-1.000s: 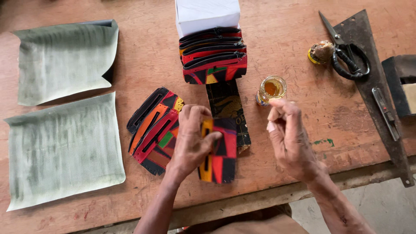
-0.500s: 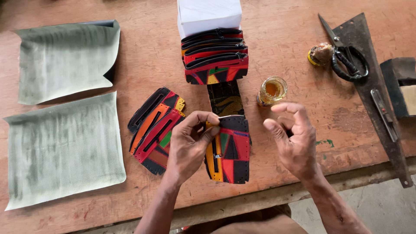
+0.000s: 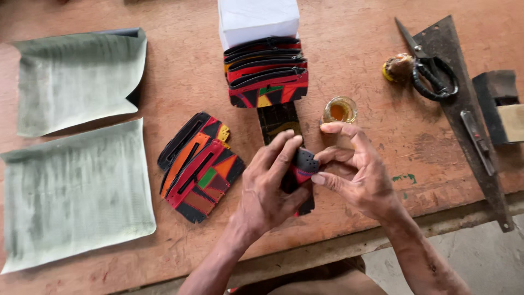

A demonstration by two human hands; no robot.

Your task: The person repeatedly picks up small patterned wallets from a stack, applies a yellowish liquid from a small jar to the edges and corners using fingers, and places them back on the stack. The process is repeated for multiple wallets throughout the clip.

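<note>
worn wooden table [image 3: 164,82], grey floor at near right. two pale green sheets [image 3: 76,164] left, scissors [image 3: 431,74] far right, small glass of amber liquid [image 3: 339,110] just beyond the hands. left hand [image 3: 270,191] and right hand [image 3: 357,172] meet at centre near edge, fingers clamped together on a patterned fabric pouch [image 3: 303,166], lifted slightly.

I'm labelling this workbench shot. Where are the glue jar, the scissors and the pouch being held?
glue jar [image 3: 339,110], head view, on the amber liquid inside the rim.
scissors [image 3: 431,76], head view, on the black handle loops.
pouch [image 3: 304,164], head view, on its dark perforated end between both hands.
</note>
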